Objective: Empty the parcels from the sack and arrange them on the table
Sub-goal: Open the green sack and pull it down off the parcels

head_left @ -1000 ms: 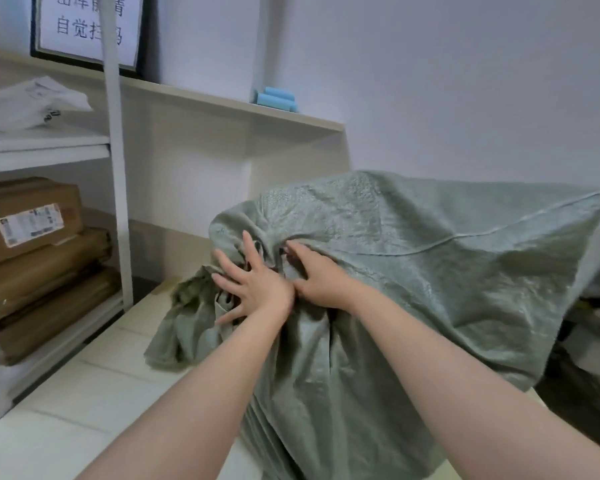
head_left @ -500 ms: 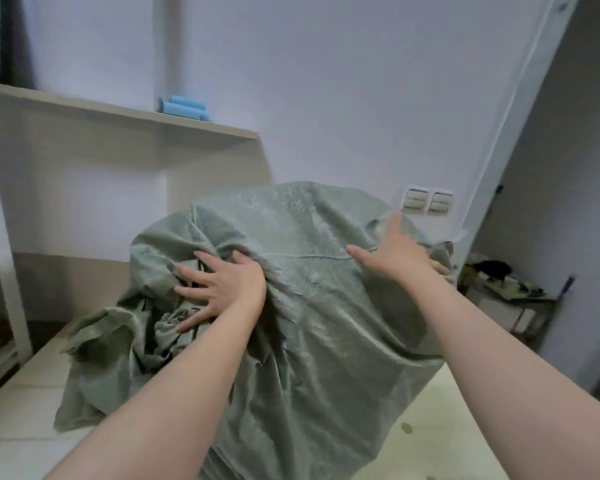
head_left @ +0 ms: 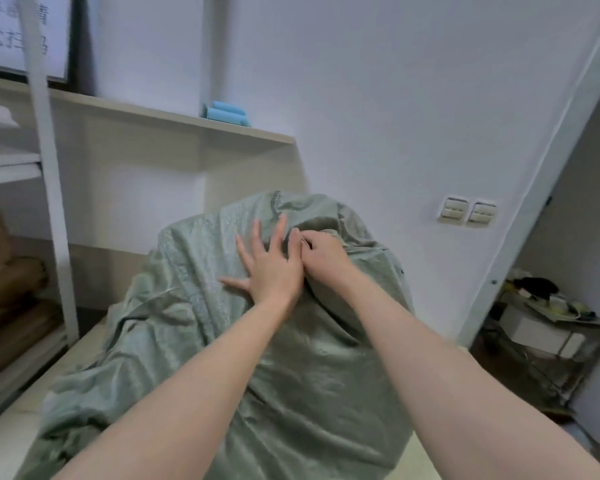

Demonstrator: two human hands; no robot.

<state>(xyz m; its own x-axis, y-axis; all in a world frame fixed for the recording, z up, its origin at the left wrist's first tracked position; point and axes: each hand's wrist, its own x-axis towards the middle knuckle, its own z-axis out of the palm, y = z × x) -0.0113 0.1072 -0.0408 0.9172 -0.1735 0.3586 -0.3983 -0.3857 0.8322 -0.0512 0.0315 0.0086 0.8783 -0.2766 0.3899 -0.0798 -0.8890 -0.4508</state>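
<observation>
On the pale table [head_left: 9,431] stands the grey-green sack [head_left: 194,317], a full, tall heap. Its long axis runs from the near edge up and away from the person, with the rounded top at the far end. Loose, crumpled cloth spreads from its lower part to the left. Which end is the mouth I cannot tell.

Left of the sack is a white shelf unit [head_left: 54,237] with brown cardboard boxes [head_left: 11,282] in it. Behind the sack a wooden shelf board [head_left: 174,119] carries blue rolls [head_left: 227,114]. Right of the sack, lower down, is a small cart [head_left: 548,330] with mixed things, and on the wall above it are two light switches [head_left: 468,213].

Both hands are on the upper part of the sack, touching each other. The left hand [head_left: 267,268] lies flat with its fingers spread, pressing the cloth. The right hand [head_left: 323,254] has its fingers curled and pinches a fold of the cloth near the top.
</observation>
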